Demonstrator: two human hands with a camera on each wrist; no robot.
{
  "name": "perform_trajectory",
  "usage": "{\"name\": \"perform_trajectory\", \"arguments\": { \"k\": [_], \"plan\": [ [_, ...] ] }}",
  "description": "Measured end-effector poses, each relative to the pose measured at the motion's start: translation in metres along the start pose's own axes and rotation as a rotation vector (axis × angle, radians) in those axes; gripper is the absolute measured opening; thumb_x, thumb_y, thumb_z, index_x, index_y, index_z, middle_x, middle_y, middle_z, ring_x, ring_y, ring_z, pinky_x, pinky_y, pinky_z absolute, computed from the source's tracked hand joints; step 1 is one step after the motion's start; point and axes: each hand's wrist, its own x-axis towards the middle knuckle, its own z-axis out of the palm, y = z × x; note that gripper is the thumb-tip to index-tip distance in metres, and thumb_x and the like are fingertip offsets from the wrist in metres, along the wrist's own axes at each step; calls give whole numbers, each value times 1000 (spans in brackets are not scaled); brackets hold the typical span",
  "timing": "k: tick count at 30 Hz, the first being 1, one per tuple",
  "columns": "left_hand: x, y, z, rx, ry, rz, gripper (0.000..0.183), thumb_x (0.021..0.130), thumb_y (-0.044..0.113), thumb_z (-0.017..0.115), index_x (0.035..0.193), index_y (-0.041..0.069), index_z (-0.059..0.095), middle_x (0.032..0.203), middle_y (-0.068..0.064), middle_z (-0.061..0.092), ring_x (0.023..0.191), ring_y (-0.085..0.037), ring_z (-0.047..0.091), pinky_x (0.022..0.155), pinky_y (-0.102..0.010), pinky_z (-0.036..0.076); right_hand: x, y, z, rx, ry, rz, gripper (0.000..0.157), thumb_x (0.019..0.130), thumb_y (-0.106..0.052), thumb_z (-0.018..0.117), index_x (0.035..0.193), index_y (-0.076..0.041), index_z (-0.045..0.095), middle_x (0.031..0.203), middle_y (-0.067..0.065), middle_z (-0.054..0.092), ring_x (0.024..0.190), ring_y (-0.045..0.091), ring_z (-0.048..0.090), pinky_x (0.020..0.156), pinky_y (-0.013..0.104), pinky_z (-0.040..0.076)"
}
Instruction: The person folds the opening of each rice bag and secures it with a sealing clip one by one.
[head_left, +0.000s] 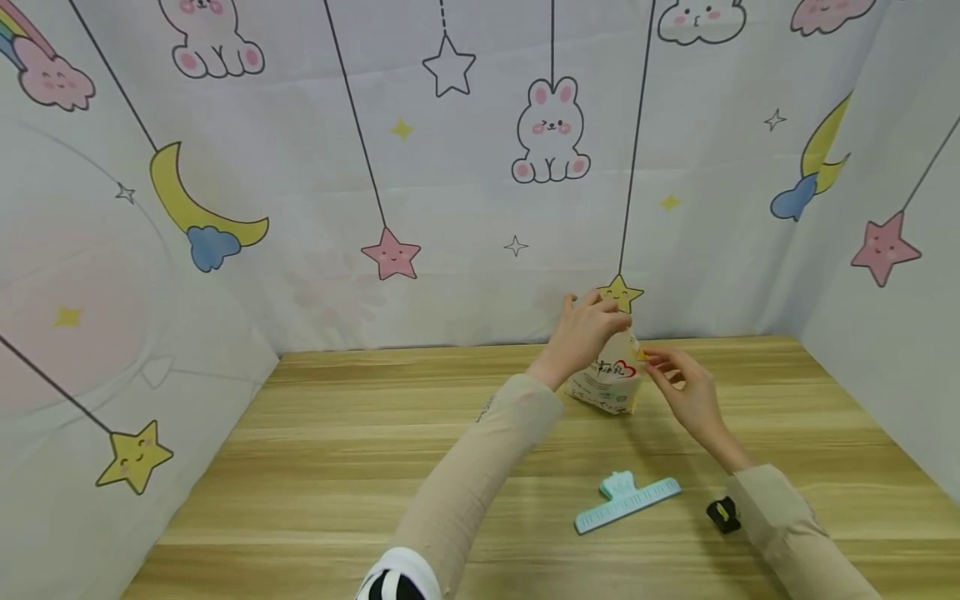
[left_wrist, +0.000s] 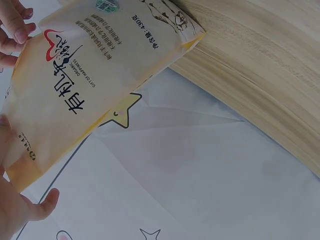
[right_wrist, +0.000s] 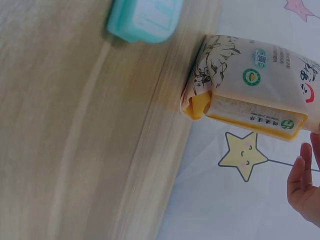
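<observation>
A cream food bag [head_left: 609, 392] with dark lettering and a red heart stands upright on the table. Over its top sits my left hand [head_left: 583, 335], gripping the upper end; the left wrist view shows part of this hand [left_wrist: 17, 210] at the bag's [left_wrist: 85, 85] top corner. Level with the bag's upper right edge, my right hand [head_left: 688, 398] pinches that edge between thumb and fingertips. In the right wrist view the bag [right_wrist: 270, 80] shows a yellow-rimmed side window, and fingers of a hand [right_wrist: 302, 192] lie near its top.
A light-blue bag clip [head_left: 628, 502] lies on the wooden table [head_left: 360, 450], nearer than the bag. Right of it, by the right sleeve, is a small black object [head_left: 723, 515]. A printed cloth backdrop [head_left: 465, 192] rises behind and at both sides.
</observation>
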Motion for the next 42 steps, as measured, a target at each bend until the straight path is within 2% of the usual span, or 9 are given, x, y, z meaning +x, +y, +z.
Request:
{"name": "perform_trajectory", "arguments": {
  "k": [8, 11, 25, 36, 42],
  "plan": [
    [2, 0, 3, -3, 25, 37, 25, 92, 28, 43, 105, 27, 65, 98, 10, 61, 89, -9, 46, 70, -23, 44, -1, -1, -3, -12, -8, -12, 26, 79, 0, 64, 104, -6, 63, 89, 9, 66, 78, -16, 46, 58, 11, 40],
    [2, 0, 4, -11, 43, 55, 25, 91, 27, 45, 103, 25, 66, 96, 9, 62, 85, -8, 45, 66, -18, 44, -2, -2, -5, -15, -9, -9, 26, 79, -1, 64, 104, -6, 63, 90, 9, 66, 77, -15, 46, 58, 12, 41],
    [3, 0, 2, -45, 34, 49, 25, 92, 26, 43, 103, 24, 66, 96, 8, 62, 86, -9, 44, 70, -18, 44, -6, -4, -9, -25, -28, -32, 29, 77, 1, 65, 105, -8, 63, 96, 8, 65, 75, -8, 51, 57, 12, 40],
    [2, 0, 3, -56, 41, 48, 24, 92, 25, 44, 102, 23, 66, 97, 7, 62, 87, -9, 44, 73, -18, 44, -11, -11, -13, -63, -85, -58, 29, 78, -1, 65, 106, -6, 62, 103, 10, 64, 75, -1, 52, 55, 22, 45],
    [1, -1, 2, -67, 38, 45, 25, 92, 26, 44, 103, 23, 66, 97, 7, 62, 88, -9, 44, 72, -18, 44, -13, -15, -16, -73, -135, -84, 30, 77, -1, 65, 107, -4, 61, 102, 11, 63, 77, 13, 56, 57, 25, 47]
  ]
}}
